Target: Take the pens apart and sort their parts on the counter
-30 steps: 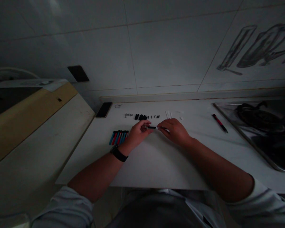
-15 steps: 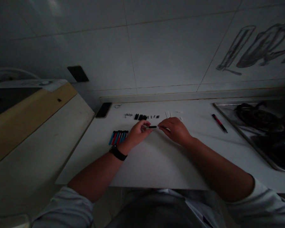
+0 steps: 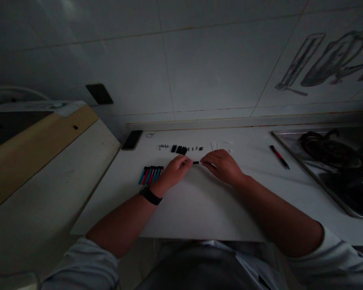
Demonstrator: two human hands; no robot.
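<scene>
My left hand (image 3: 179, 166) is closed round a short black pen barrel piece (image 3: 195, 162), whose end sticks out to the right between thumb and fingers. Facing it, my right hand (image 3: 219, 162) has its fingertips pinched just off that end; what they hold, if anything, is too small to make out. Blue and red pen barrels (image 3: 151, 175) lie in a row by my left wrist. Beyond the hands are small springs (image 3: 163, 146), black pen parts (image 3: 179, 149), tiny dark pieces (image 3: 192, 148) and thin white refills (image 3: 213, 145).
A phone (image 3: 132, 140) lies at the back left of the white counter (image 3: 199, 209), near a thin loop (image 3: 150, 135). To the right are a red and black pen (image 3: 280, 157) and a metal-edged stove (image 3: 316, 175). A tiled wall (image 3: 211, 72) closes the back.
My left fingers have closed further over the black barrel piece, so less of it shows. My right hand has barely moved.
</scene>
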